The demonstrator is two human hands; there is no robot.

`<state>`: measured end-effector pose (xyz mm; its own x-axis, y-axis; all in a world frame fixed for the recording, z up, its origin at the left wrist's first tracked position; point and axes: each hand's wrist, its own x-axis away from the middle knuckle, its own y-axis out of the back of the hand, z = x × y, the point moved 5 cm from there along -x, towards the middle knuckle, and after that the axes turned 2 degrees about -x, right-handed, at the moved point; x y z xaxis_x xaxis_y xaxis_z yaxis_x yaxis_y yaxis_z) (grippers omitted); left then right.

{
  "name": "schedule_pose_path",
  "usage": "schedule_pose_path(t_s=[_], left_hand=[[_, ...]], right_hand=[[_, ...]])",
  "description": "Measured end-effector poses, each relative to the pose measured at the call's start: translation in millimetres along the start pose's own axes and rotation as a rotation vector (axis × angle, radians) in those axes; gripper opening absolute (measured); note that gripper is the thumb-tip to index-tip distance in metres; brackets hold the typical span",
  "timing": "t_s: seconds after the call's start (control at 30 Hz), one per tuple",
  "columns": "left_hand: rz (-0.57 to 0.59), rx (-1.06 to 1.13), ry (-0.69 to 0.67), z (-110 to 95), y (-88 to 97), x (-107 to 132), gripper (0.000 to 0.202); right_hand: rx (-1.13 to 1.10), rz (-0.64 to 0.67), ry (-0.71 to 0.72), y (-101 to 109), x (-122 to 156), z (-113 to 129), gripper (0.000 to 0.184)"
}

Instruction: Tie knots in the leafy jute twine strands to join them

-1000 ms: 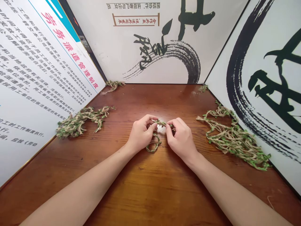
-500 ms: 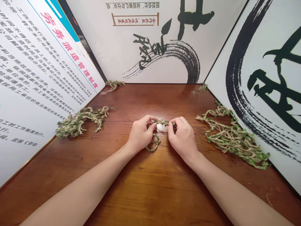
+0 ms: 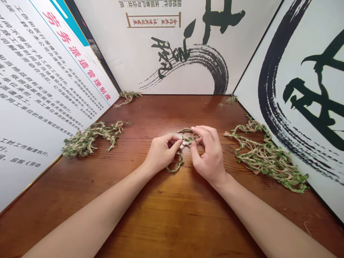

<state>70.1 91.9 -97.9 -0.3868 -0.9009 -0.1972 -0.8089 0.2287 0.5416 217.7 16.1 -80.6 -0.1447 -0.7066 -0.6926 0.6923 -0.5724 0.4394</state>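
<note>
A short length of jute twine with small green leaves [image 3: 188, 135] forms a loop between my hands. My left hand [image 3: 162, 153] pinches it between thumb and fingers, and my right hand [image 3: 207, 153] curls over its far part. Below my left thumb, a lower loop of the same leafy twine [image 3: 176, 164] rests on the wooden table [image 3: 172, 218]. A large tangled heap of leafy twine [image 3: 266, 157] lies to the right of my right hand. A smaller heap [image 3: 86, 141] lies to the left of my left hand.
A small twine bunch [image 3: 127, 96] sits in the back left corner, and a few scraps [image 3: 231, 100] lie at the back right. Printed panels stand around the table: Chinese text [image 3: 48, 75] at left, calligraphy at the back [image 3: 188, 61] and right [image 3: 303, 96].
My right hand has lifted and opened its curl, moving slightly up and to the right. The held twine now forms a wider loop between my hands. My left hand has barely moved.
</note>
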Motion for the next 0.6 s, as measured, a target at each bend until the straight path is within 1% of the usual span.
schedule_pose_path(t_s=[0.07,0.1,0.2,0.27,0.33,0.43,0.5,0.6], left_hand=[[0.008,0.029,-0.021,-0.9,-0.5,0.4,0.017],[0.015,0.04,-0.027,-1.2,-0.8,0.7,0.016],[0.052,0.068,-0.058,-2.8,-2.2,2.2,0.016],[0.079,0.094,-0.108,-5.7,-2.3,3.3,0.018],[0.105,0.121,-0.156,-8.6,-1.6,4.4,0.019],[0.144,0.163,-0.167,-10.3,-0.8,5.6,0.024],[0.182,0.234,-0.125,-10.1,-1.8,6.3,0.035],[0.222,0.388,0.023,-9.1,-5.6,7.7,0.05]], right_hand=[[-0.137,0.101,0.062,-5.1,1.9,4.5,0.046],[-0.179,0.148,0.069,-8.3,3.3,4.5,0.049],[-0.218,0.223,0.004,-16.6,6.8,-3.1,0.054],[-0.231,0.226,-0.056,-19.4,7.7,-9.4,0.055],[-0.236,0.217,-0.081,-20.2,7.3,-12.7,0.053],[-0.213,0.177,-0.104,-18.1,5.4,-14.9,0.047],[-0.197,0.14,-0.142,-16.0,4.2,-16.7,0.042],[-0.183,0.079,-0.211,-12.8,3.0,-20.0,0.033]])
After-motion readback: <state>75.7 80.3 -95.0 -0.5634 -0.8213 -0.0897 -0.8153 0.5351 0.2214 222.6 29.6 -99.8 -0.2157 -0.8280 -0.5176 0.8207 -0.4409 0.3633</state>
